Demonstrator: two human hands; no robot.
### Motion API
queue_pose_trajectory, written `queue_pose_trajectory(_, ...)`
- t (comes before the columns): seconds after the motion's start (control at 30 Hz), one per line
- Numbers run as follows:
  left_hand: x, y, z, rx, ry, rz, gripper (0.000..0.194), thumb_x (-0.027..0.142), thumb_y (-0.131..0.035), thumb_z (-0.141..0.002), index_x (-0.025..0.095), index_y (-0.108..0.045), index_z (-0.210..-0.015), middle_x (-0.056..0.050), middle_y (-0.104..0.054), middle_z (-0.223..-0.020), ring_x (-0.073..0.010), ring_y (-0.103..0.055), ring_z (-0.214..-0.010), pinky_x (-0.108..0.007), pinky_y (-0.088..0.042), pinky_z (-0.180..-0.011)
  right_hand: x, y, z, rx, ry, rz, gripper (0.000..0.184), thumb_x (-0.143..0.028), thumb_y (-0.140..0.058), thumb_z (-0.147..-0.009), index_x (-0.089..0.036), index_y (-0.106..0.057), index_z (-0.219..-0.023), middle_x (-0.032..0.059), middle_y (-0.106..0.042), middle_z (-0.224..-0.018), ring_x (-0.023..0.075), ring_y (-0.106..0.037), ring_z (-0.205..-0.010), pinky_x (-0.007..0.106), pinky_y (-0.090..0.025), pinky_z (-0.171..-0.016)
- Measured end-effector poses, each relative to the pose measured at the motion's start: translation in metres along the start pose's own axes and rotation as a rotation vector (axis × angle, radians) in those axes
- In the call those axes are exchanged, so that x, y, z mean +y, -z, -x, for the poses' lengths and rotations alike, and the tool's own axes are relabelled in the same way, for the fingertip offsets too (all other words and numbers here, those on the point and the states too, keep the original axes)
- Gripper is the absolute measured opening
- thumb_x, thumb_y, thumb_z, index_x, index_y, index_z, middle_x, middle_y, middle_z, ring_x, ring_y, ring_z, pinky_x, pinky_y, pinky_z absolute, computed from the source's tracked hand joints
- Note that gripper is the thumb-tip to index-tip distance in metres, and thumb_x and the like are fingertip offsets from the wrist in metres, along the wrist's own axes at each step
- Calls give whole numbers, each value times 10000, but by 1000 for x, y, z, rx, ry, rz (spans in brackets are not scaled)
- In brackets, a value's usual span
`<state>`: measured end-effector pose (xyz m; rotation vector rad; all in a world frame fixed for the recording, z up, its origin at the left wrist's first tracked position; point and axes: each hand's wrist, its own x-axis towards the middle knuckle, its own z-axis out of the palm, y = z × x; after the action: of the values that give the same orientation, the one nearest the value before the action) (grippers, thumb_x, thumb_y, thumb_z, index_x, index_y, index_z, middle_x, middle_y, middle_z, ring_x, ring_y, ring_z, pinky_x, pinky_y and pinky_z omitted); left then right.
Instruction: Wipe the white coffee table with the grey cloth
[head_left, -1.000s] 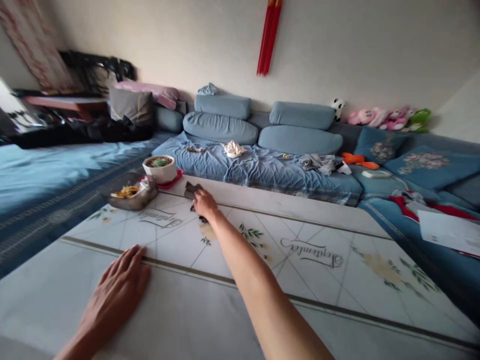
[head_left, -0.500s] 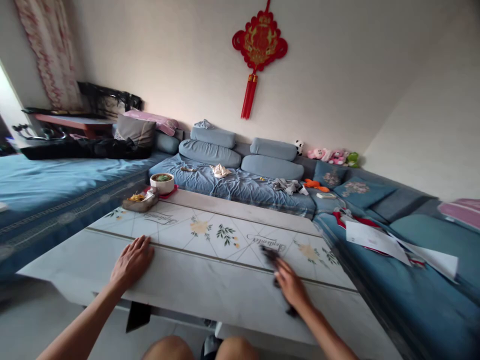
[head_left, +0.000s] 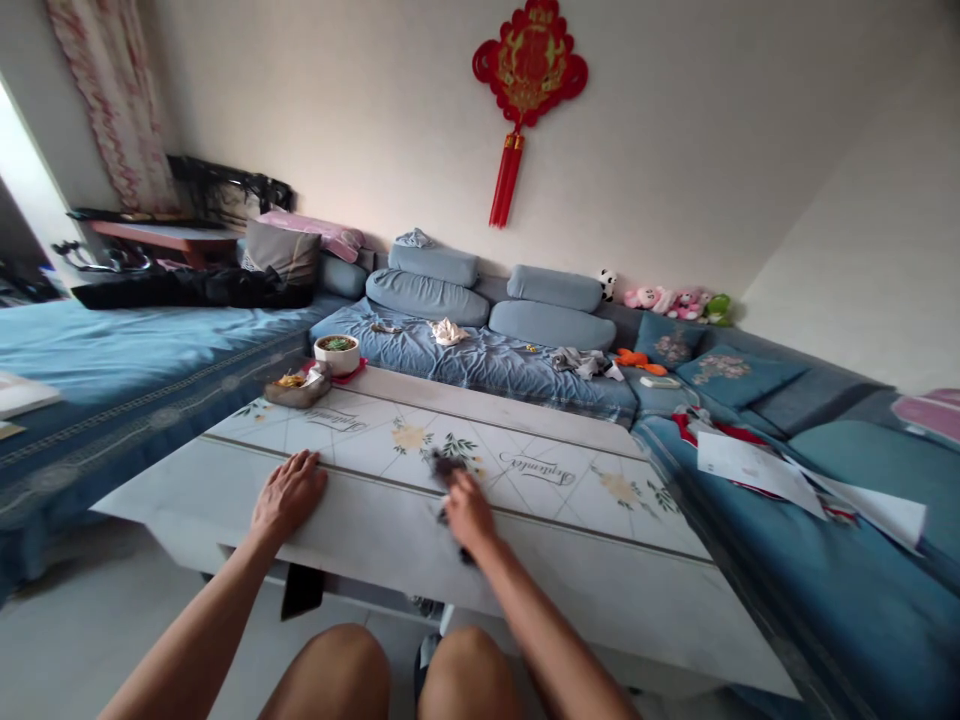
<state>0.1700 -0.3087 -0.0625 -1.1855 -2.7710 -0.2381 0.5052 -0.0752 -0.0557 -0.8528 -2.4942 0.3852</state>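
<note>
My left hand [head_left: 291,492] lies flat, fingers stretched, on the white marble-look coffee table [head_left: 367,530], just below the edge of its printed table runner [head_left: 491,478]. Closer to the middle, my right hand [head_left: 472,515] grips a dark cloth [head_left: 448,464], pressed to the tabletop across the runner's near edge. Part of the cloth hangs out below the palm, and motion smears its outline. Leaf and flower prints and the word "September" show on the runner.
At the table's far left corner are a glass dish [head_left: 298,390] with yellowish bits and a potted succulent [head_left: 337,355] on a red mat. A blue sofa [head_left: 420,345] wraps around behind and to the right, with papers [head_left: 759,470], cushions and soft toys on it.
My right hand has slid left across the table with the dark cloth, from near the "September" print to the middle leaves. My left hand stays flat; the view has shifted slightly.
</note>
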Motion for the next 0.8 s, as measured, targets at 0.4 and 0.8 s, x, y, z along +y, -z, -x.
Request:
queue_pose_trajectory(0.4,3,-9,2,64,15,115,647,348,-378,-1178,43,-546,-1723,-232,-474,-1813,-381,-421,-1712,-568,-294,-1430,234,161,101,125,-428,222,450,-391,-468,-955,-187,-860,-1042,299,-790,-1357,441,-747,-1355,610,-597,-1201)
queue_pose_trajectory(0.8,15,-3,8,139,24,89,587,259,-404,-1158,65,-609,-1672,-229,-543,-1764,-359,-468,-1687,-529,-350,-1392,52,-21,-71,-97,-11,201,523,-261,-461,-1109,-111,-794,-1483,209,-631,-1697,322,-589,-1595,431,-482,-1351)
